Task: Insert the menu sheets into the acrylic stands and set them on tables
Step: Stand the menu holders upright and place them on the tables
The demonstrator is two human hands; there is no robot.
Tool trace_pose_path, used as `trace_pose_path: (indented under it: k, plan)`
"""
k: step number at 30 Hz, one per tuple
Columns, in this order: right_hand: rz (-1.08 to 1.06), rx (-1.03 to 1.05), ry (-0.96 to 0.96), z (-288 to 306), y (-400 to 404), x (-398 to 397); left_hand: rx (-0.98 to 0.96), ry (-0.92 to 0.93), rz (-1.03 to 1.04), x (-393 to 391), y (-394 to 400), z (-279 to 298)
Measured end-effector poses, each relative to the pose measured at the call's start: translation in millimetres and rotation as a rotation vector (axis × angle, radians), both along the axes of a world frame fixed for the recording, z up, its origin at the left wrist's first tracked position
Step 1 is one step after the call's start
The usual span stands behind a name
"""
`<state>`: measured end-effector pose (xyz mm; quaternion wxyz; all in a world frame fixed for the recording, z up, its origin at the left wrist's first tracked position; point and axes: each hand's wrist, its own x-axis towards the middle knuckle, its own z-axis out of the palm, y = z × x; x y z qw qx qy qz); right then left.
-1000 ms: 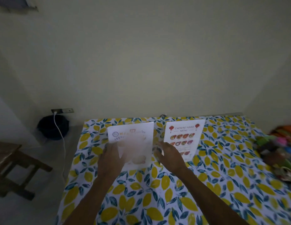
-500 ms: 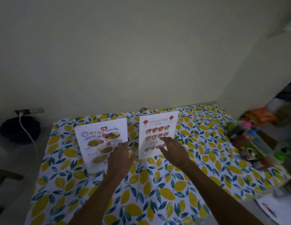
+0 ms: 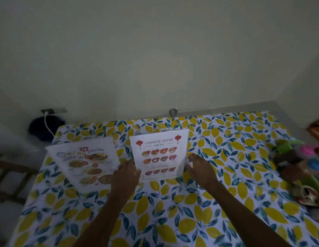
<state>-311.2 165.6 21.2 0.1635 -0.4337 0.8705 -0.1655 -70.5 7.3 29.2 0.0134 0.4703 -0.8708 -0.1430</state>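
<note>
left hand [image 3: 125,172] is shifting off Thai menu stand [image 3: 85,164] to Chinese menu stand [image 3: 159,155] left edge | right hand [image 3: 199,169] is flanking its right edge

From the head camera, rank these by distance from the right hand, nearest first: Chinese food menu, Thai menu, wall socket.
From the right hand:
1. Chinese food menu, just to its left, at the fingertips.
2. Thai menu, further left, beyond the left hand.
3. Wall socket, far left on the wall.

- Illumination: dim, flat, no visible source; wall [image 3: 155,59] grey-green, darker toward 12 o'clock.
- Menu sheets [image 3: 159,154] brightest, no glare.
- Motion blur at 3 and 9 o'clock edges.
- Wide-angle bending at the borders.
</note>
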Motion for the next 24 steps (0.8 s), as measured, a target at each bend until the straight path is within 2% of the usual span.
trace_pose_path:
  k: [4, 11, 16, 24]
  plan:
    - [0.064, -0.053, -0.093, -14.1, -14.4, -10.2, 0.064, 0.026, 0.119, -12.5, 6.5, 2.8]
    - [0.071, -0.174, -0.078, -16.0, -8.1, -17.1, -0.028, 0.057, 0.098, -12.0, 8.1, 2.3]
    - [0.018, -0.189, -0.003, 8.7, 14.8, -33.6, -0.065, 0.1, 0.009, -33.3, 17.9, 18.6]
    - [-0.137, -0.177, 0.145, 62.3, 82.6, -90.9, -0.105, 0.186, -0.197, -118.4, 41.9, 52.7]
